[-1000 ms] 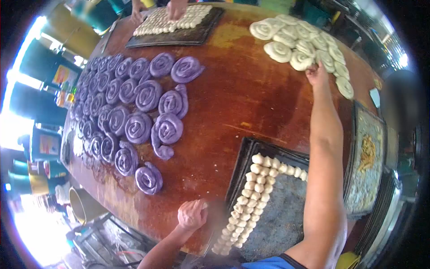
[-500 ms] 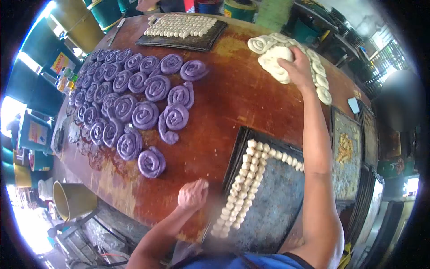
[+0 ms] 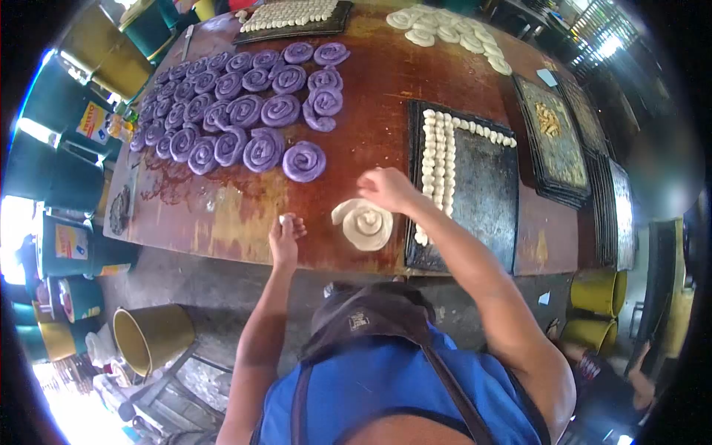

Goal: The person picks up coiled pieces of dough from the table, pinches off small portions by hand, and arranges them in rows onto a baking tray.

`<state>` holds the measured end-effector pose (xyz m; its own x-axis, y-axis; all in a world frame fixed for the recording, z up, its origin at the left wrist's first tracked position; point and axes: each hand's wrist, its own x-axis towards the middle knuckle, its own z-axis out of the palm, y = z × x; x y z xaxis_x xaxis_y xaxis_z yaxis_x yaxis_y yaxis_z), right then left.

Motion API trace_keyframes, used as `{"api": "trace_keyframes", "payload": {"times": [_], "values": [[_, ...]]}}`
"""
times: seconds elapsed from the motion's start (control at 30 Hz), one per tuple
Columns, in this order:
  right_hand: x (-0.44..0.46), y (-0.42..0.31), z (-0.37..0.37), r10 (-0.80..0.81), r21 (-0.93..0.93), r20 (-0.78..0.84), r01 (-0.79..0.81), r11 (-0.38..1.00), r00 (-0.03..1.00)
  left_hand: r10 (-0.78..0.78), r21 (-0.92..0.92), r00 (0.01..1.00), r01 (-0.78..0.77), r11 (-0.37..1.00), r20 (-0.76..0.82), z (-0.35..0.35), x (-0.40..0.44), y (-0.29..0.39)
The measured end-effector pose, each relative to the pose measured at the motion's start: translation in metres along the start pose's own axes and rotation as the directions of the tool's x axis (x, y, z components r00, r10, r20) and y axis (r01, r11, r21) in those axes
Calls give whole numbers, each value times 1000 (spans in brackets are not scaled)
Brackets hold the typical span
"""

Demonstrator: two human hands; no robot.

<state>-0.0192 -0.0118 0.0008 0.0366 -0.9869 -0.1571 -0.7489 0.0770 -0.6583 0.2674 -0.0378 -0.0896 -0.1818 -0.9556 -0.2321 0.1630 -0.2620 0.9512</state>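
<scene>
Evidently we have one pale dough coil (image 3: 368,226) in hand: it lies flat on the bench (image 3: 374,122) just inside the near edge, left of the near tray (image 3: 478,189) and apart from it, with its outer end sticking out at the upper left. Our right hand (image 3: 386,188) is at its far side, the fingers curled in; we cannot tell whether they touch the dough or pinch anything. Our left hand (image 3: 288,231) hangs left of the coil, fingers half curled, a small pale bit (image 3: 284,219) showing by the thumb; we cannot tell whether it is pinched.

We judge the step in hand to be the positioning of this single coil. Handling it further calls for a light hold on the loose end, since soft dough would probably stretch under a hard pull.

Around us, the bench is brown and worn to yellowish patches. Purple coils (image 3: 304,162) cover its left part, more pale coils (image 3: 449,34) lie at the far side, and rows of dough balls (image 3: 439,159) line the near tray's left and far edges. Beyond, we see teal containers (image 3: 52,167), a tan bucket (image 3: 152,337) on the grey floor (image 3: 222,276), yellow buckets (image 3: 597,291) and another person (image 3: 612,386) at lower right.
</scene>
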Motion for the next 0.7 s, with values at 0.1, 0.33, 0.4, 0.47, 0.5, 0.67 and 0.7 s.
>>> {"api": "trace_keyframes", "payload": {"times": [0.1,0.33,0.4,0.47,0.5,0.67,0.7], "values": [[15,-35,50,-10,-220,269,71,973,963,97,10,992,-98,995,77,-6,-3,-13],[17,-20,34,-7,-90,188,25,996,982,67,50,997,-68,996,30,-10,-15,-8],[-9,-18,-19,115,543,135,-171,822,984,79,30,997,-79,996,-22,-4,-25,-7],[-42,3,-60,55,832,85,-101,546,995,82,13,994,-81,997,-74,7,-30,-11],[-69,5,-81,4,846,54,-48,531,999,89,19,993,-88,996,-75,22,-35,-6],[-151,47,-120,-13,29,97,10,1000,995,303,502,890,-445,742,341,124,-66,9],[-160,50,-117,70,-159,56,-60,985,996,314,486,844,-513,707,435,149,-75,25]]}}
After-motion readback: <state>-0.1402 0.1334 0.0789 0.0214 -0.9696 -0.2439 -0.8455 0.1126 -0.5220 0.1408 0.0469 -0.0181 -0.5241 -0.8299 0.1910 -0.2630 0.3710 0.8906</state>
